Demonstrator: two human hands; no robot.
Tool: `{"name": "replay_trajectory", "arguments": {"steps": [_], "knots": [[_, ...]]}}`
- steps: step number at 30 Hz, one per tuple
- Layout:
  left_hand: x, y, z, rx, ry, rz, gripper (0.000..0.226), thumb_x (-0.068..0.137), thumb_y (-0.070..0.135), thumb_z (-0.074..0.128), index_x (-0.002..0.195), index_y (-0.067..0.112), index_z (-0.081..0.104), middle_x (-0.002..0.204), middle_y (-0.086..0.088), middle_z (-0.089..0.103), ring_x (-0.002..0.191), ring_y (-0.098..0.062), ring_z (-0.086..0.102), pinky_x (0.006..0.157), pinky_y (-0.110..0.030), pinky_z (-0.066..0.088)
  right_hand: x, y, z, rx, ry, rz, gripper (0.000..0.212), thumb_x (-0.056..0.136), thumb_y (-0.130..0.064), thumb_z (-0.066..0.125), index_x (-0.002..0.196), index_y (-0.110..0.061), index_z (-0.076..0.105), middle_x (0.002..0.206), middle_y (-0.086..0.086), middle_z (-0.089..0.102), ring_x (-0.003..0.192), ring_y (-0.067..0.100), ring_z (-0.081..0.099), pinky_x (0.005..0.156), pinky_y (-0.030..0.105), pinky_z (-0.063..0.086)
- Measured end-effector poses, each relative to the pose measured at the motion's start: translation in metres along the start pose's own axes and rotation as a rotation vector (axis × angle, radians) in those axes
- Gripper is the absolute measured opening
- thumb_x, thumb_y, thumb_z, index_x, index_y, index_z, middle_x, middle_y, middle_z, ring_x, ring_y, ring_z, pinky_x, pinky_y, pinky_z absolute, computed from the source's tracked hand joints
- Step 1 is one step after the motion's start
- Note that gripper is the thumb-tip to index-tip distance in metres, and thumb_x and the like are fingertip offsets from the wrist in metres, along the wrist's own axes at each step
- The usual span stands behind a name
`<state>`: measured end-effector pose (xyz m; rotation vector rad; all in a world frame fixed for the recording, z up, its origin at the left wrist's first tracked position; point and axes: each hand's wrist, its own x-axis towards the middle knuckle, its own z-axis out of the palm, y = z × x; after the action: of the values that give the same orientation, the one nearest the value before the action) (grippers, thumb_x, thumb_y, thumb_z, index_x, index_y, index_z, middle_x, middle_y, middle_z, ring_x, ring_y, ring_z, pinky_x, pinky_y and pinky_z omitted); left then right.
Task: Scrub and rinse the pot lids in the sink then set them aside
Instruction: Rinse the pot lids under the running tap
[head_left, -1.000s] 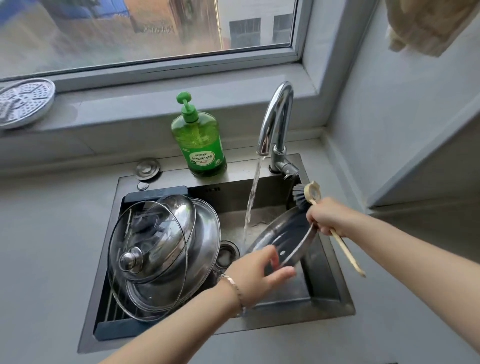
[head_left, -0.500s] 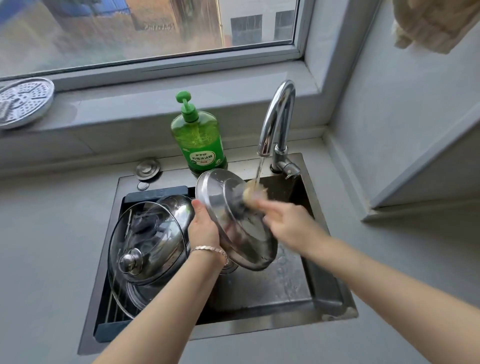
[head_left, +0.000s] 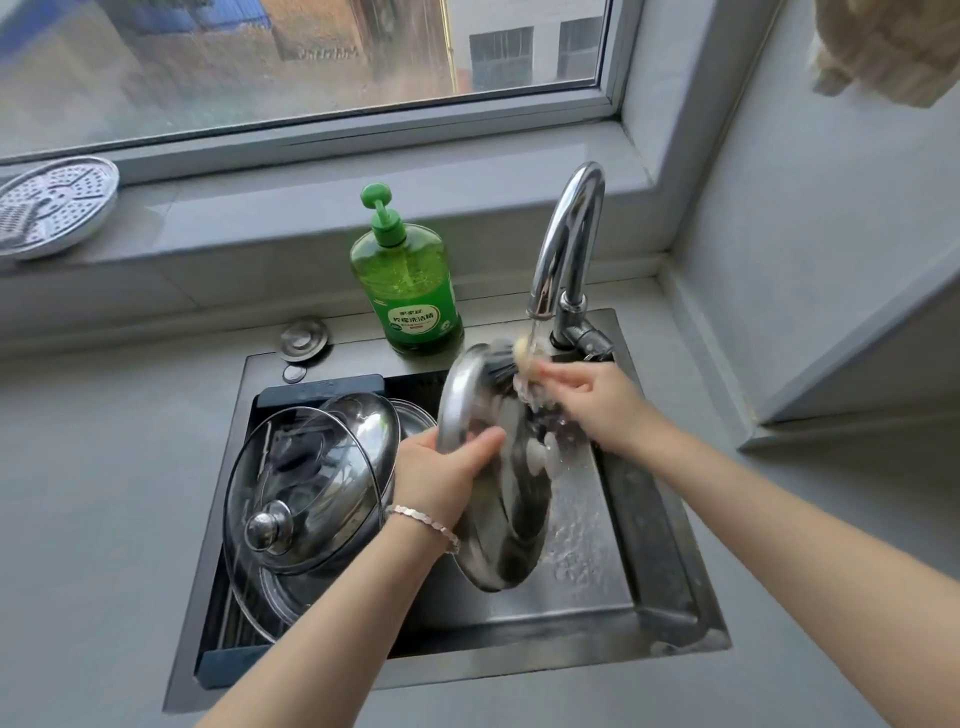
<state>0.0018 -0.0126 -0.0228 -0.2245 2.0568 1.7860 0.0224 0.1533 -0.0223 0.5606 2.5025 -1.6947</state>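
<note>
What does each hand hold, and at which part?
The left hand grips the steel lid by its rim; the right hand holds the brush close behind its head.

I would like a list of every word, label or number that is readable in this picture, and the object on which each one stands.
"柠檬洗洁精", as far as it can be made out: the large line on the white label of the green dish soap bottle.
Smaller lines above and below it on the same label: too blurred to read.
Nothing else in view carries readable text.
</note>
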Motion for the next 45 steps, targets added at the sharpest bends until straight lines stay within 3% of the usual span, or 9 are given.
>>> {"name": "replay_trajectory", "arguments": {"steps": [7,14,20,24,27,29,33,37,45], "knots": [[0.003,0.003,-0.011,0.038,-0.002,0.076,0.027,0.074,-0.009,0.069,0.061,0.014,0.065,0.053,0.007,0.066,0.053,-0.006,0.063,0.056,-0.022,0.054,0.009,-0.017,-0.006,0.017,-0.098,-0.027,0.031,0.095,-0.02,0.051,0.126,-0.019,0.057,0.037,-0.023,0.045,0.035,-0.005,0.041,0.041,0.006,0.032],[0.011,0.026,-0.014,-0.226,0.215,0.066,0.023,0.071,-0.002,0.074,0.057,0.014,0.063,0.05,0.003,0.062,0.052,-0.014,0.059,0.056,-0.026,0.052,0.002,0.048,0.004,0.133,-0.049,0.408,0.036,0.097,-0.021,0.048,0.133,-0.024,0.052,0.061,0.001,0.043,0.03,0.002,0.031,0.032,0.014,0.023],[0.025,0.019,0.004,-0.351,0.466,-0.11,0.015,0.073,0.007,0.072,0.067,0.013,0.06,0.065,-0.008,0.063,0.055,-0.021,0.055,0.052,-0.026,0.046,-0.051,0.015,0.037,0.195,-0.089,0.035,0.036,0.096,-0.007,0.047,0.13,-0.02,0.05,0.037,-0.018,0.041,0.037,0.0,0.031,0.044,0.012,0.024],[0.026,0.02,0.002,-0.436,0.499,-0.13,0.012,0.074,0.009,0.071,0.074,0.014,0.059,0.067,-0.005,0.062,0.051,-0.02,0.054,0.04,-0.018,0.043,-0.064,0.03,0.031,0.154,-0.092,0.063,0.034,0.095,-0.011,0.05,0.127,-0.021,0.054,0.042,-0.024,0.048,0.043,-0.002,0.039,0.05,0.008,0.031],[0.023,0.029,-0.001,-0.38,0.488,-0.058,0.016,0.074,0.008,0.071,0.068,0.015,0.059,0.062,-0.001,0.058,0.051,-0.015,0.053,0.041,-0.019,0.044,-0.058,0.066,0.014,-0.128,-0.077,0.202,0.032,0.096,-0.025,0.049,0.127,-0.031,0.057,0.09,-0.02,0.07,0.08,-0.005,0.059,0.076,0.014,0.045],[0.023,0.031,-0.005,-0.295,0.459,-0.025,0.018,0.073,0.008,0.072,0.063,0.016,0.06,0.06,-0.001,0.057,0.051,-0.016,0.053,0.047,-0.022,0.046,-0.06,0.084,0.005,-0.481,-0.077,0.271,0.034,0.097,-0.03,0.042,0.127,-0.041,0.054,0.117,0.0,0.066,0.103,0.02,0.061,0.085,0.032,0.049],[0.014,0.027,-0.001,-0.105,0.379,0.043,0.025,0.073,0.007,0.071,0.054,0.016,0.058,0.045,0.008,0.052,0.049,-0.014,0.049,0.046,-0.021,0.043,-0.065,0.096,0.003,-0.762,0.128,0.134,0.042,0.099,-0.028,0.036,0.138,-0.043,0.037,0.101,0.01,0.063,0.089,0.032,0.059,0.067,0.035,0.043],[0.009,0.018,0.006,-0.023,0.323,0.059,0.025,0.075,0.006,0.069,0.054,0.016,0.059,0.044,0.007,0.052,0.053,-0.017,0.05,0.054,-0.027,0.046,-0.061,0.12,0.001,-0.5,-0.087,0.426,0.04,0.093,-0.018,0.048,0.133,-0.025,0.047,0.122,0.014,0.061,0.108,0.032,0.057,0.077,0.029,0.04],[0.008,0.02,0.009,-0.095,0.205,0.01,0.017,0.075,0.004,0.07,0.064,0.012,0.061,0.052,0.0,0.058,0.048,-0.014,0.056,0.045,-0.019,0.048,-0.026,0.151,-0.06,-0.32,0.446,0.503,0.027,0.1,-0.018,0.035,0.104,0.002,0.052,0.111,0.029,0.057,0.101,0.042,0.053,0.072,0.038,0.035]]}}
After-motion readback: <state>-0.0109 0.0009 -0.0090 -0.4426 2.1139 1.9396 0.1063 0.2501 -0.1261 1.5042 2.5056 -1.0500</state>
